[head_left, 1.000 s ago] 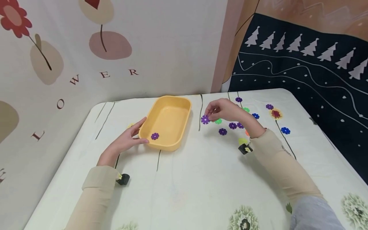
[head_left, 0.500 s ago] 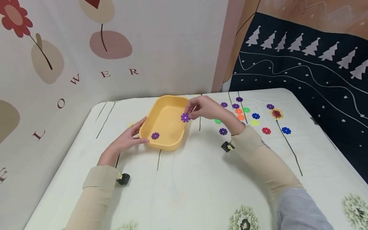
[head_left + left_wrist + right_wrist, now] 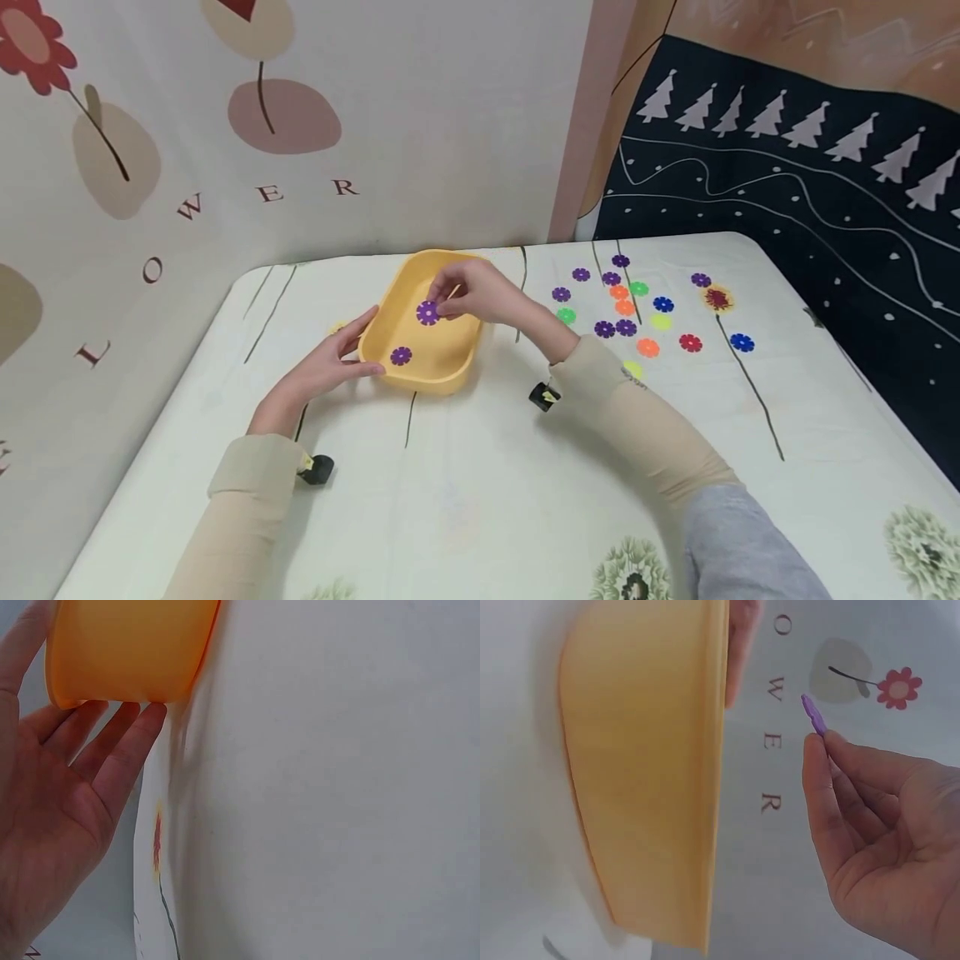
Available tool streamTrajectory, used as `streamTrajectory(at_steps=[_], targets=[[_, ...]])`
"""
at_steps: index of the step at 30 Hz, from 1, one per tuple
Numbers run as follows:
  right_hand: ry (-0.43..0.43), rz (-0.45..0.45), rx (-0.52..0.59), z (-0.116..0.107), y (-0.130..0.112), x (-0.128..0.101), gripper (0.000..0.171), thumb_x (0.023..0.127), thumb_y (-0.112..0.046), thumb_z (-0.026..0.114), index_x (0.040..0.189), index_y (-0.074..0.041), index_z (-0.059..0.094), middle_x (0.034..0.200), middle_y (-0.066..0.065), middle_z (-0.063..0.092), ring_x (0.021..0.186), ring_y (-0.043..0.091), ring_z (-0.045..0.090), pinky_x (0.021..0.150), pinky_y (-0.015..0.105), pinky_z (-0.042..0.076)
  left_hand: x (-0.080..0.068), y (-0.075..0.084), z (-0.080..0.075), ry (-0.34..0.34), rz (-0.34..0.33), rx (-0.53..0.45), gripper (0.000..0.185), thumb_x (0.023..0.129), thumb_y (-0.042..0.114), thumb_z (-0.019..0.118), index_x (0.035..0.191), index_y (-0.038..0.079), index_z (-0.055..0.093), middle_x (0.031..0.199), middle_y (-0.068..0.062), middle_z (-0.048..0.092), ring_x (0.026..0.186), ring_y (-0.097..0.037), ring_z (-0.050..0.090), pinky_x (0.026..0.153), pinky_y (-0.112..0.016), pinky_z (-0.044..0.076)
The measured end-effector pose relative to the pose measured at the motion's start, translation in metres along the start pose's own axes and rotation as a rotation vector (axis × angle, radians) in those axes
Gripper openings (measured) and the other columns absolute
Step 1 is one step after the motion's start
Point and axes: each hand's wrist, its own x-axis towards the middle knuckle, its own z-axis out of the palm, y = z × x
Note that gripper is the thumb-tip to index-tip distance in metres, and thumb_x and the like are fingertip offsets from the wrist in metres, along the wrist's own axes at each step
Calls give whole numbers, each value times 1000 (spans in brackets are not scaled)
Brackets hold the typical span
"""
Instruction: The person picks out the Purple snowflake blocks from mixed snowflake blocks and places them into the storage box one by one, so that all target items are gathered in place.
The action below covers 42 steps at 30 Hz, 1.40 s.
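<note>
My right hand (image 3: 480,292) pinches a purple snowflake building disc (image 3: 428,313) between thumb and fingertips, over the yellow plastic tub (image 3: 442,387). In the right wrist view the pinched disc is edge-on, and the hand (image 3: 892,840) is above the tub's rim and apart from it. Another purple disc (image 3: 401,356) lies on the tub's floor near its front left corner. My left hand (image 3: 326,367) holds that corner, its thumb at the front rim and its fingers along the left side. The left wrist view has its fingertips against the tub's outer wall (image 3: 135,652).
Right of the tub, several discs lie scattered on the patterned tablecloth: purple, orange disc (image 3: 648,347), green disc (image 3: 566,316), yellow disc (image 3: 661,322), red disc (image 3: 691,342) and blue disc (image 3: 742,342). Printed cloths hang behind the table.
My right hand has moved left with the purple disc, from beside the scattered discs to above the tub. The left hand and the tub have stayed in place.
</note>
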Motion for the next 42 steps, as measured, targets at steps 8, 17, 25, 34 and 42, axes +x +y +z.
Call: streamTrajectory(at_steps=[8,17,25,34,42], targets=[[6,-3,27,29,5,16,10,91,-1,70,100,0,70,99,13,73,83,17,72,72,21,61,1,0,1,-3,2,-13,95,92,27,73,161,37,8,169,-9,14,150,-43,27,116,-63,34],[34,81,0,48,25,30,11,91,-2,70,102,-2,70,100,11,72,90,17,68,72,17,59,2,1,4,-16,4,-23,96,92,29,73,160,37,8,169,-10,15,150,-44,27,115,-63,35],[55,111,-102,53,38,36,11,88,-2,73,99,-5,73,98,8,75,92,17,68,79,18,55,5,2,5,-12,-14,-23,97,90,32,74,160,38,8,168,-11,17,150,-43,28,114,-63,36],[41,148,-233,62,36,43,8,87,-4,74,95,-8,73,92,3,74,83,12,64,70,14,48,0,-2,2,-5,-14,-10,98,90,35,74,160,38,6,168,-12,16,148,-43,30,114,-62,37],[0,183,-330,63,36,45,14,87,-3,72,99,-10,74,93,0,75,85,11,64,74,16,48,0,-2,-1,-8,7,-14,96,92,28,73,160,37,7,167,-13,18,147,-43,33,112,-61,40]])
